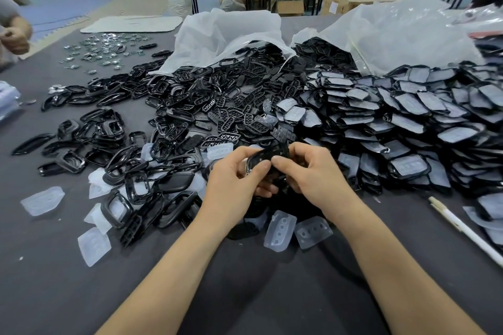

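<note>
Grey table (68, 280), no legible writing anywhere; at frame centre our left hand (234, 185) and right hand (313, 171) both pinch one black shell piece (268, 156).

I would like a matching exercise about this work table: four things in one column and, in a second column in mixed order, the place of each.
Things
1. black part
2. pen
3. metal pieces
4. clear pad

Places
a. far left, at the back
b. gripped by the left hand and right hand
c. far right, lying alone
d. just behind the hands, toward the person

Pairs: 1-b, 2-c, 3-a, 4-d
</note>
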`<act>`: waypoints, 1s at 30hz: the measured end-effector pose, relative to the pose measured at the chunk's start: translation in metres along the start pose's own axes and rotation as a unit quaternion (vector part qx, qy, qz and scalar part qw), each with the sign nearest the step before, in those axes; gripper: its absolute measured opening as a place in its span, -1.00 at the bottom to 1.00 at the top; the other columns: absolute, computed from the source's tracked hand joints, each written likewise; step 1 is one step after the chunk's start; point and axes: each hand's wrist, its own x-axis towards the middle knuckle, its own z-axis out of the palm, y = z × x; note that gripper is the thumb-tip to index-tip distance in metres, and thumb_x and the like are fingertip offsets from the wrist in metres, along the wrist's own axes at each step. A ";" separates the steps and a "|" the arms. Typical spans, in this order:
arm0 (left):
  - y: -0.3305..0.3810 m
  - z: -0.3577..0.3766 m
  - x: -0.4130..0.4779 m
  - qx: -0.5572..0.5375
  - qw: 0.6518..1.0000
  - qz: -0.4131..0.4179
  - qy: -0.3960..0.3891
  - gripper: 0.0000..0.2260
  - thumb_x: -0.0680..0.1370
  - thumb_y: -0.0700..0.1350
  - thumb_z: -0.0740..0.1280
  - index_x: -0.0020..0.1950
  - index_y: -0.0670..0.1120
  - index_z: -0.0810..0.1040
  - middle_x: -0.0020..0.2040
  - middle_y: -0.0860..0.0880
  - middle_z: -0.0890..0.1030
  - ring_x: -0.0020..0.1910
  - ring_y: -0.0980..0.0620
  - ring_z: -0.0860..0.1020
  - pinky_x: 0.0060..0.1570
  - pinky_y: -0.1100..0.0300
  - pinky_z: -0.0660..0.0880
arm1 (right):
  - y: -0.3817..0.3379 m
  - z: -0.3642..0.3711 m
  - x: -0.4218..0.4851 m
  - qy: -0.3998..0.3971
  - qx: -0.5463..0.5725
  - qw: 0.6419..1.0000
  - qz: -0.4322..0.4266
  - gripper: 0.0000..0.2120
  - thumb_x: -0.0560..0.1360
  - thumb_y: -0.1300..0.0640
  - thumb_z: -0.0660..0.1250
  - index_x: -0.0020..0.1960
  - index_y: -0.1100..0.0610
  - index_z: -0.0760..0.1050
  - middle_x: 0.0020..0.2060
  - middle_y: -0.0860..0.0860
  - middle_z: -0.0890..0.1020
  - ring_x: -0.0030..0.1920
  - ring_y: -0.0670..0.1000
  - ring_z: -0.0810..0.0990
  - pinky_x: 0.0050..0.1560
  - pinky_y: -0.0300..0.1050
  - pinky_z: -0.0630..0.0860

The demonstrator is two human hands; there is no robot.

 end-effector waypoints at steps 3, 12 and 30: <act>0.002 0.000 0.000 -0.048 0.998 -0.018 -0.020 -0.86 0.58 -0.35 0.26 0.00 -0.14 0.53 -0.33 -0.02 0.67 -0.41 0.02 0.65 -0.37 0.32 0.56 | -0.005 -0.002 -0.002 -0.001 0.022 1.000 -0.004 -0.74 0.52 0.19 0.35 -0.33 0.15 0.44 -0.57 -0.11 0.40 -0.53 -0.12 0.30 -0.47 -0.30 0.24; 0.003 0.001 -0.004 -0.076 0.996 -0.046 -0.025 -0.86 0.60 -0.32 0.24 0.06 -0.15 0.55 -0.27 -0.07 0.70 -0.32 -0.03 0.69 -0.29 0.31 0.57 | -0.016 -0.008 -0.003 -0.026 0.174 0.980 0.095 -0.74 0.52 0.24 0.15 -0.34 0.23 0.41 -0.46 0.10 0.44 -0.52 -0.03 0.32 -0.55 -0.28 0.21; -0.008 0.005 -0.006 0.053 0.998 0.046 0.008 -0.81 0.60 -0.30 0.25 -0.08 -0.03 0.54 -0.27 -0.09 0.69 -0.32 -0.09 0.69 -0.31 0.16 0.62 | 0.002 0.003 0.000 0.033 0.007 0.999 -0.004 -0.76 0.44 0.23 0.39 -0.35 0.18 0.41 -0.54 -0.11 0.39 -0.51 -0.12 0.31 -0.42 -0.19 0.26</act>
